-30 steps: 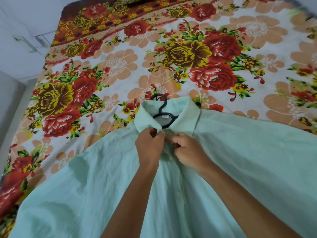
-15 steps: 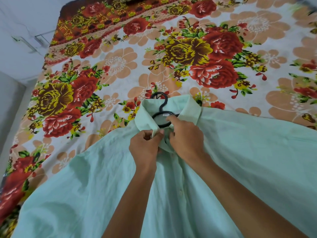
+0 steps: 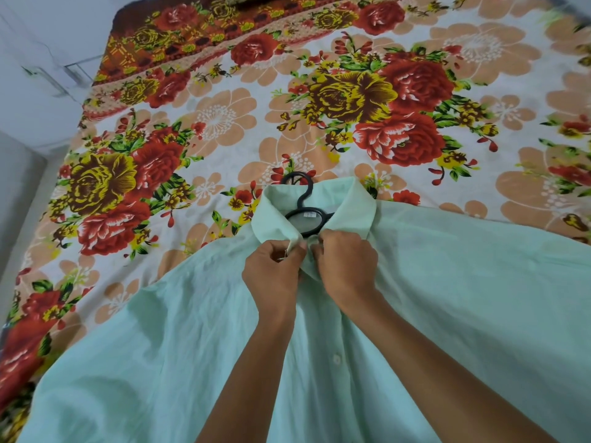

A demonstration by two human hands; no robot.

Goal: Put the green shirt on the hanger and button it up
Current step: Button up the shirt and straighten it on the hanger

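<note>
Slippage at the collar is the likely trouble: the left hand (image 3: pixel 273 270) pinches one collar end of the green shirt (image 3: pixel 447 298), the right hand (image 3: pixel 347 266) pinches the other, at frame centre over the black hanger (image 3: pixel 303 215). Thin cloth could slide off the hanger, or the button miss its hole, judging from the loose lie on the floral bedsheet (image 3: pixel 224 116)

Nothing can be read: a small white label (image 3: pixel 307 214) inside the shirt's collar (image 3: pixel 355 206) bears marks too tiny to decipher.

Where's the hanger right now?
In the head view, the black hanger sits centre frame inside the green shirt's collar, its hook on the floral bedsheet, just above both hands.
</note>
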